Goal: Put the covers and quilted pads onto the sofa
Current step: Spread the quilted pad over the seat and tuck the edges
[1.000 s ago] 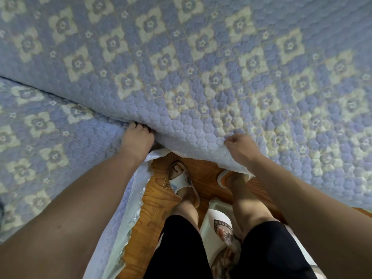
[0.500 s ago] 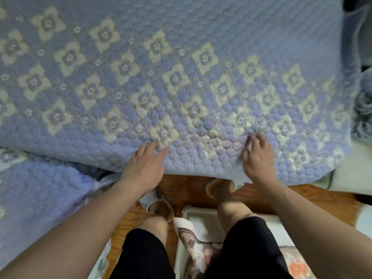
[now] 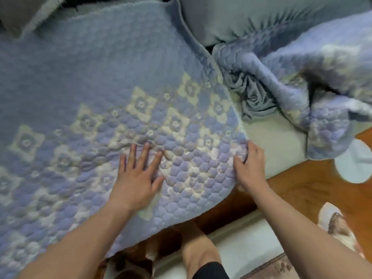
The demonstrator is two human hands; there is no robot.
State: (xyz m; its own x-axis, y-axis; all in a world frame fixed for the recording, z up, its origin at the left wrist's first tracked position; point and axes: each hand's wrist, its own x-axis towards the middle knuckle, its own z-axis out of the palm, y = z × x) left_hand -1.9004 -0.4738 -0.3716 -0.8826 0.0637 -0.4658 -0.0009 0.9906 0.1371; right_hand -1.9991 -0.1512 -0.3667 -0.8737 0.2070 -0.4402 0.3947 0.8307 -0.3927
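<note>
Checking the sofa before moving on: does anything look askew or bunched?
Yes. A second pad lies crumpled in a heap on the right of the sofa, one end hanging over the front edge, and grey fabric is bunched beside it.

Probably a home: sofa [image 3: 277, 141], wooden floor [image 3: 302, 190].

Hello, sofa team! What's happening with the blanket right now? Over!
Left hand flat on quilted pad. Right hand grips its corner. Bunched second pad beside it.
</note>
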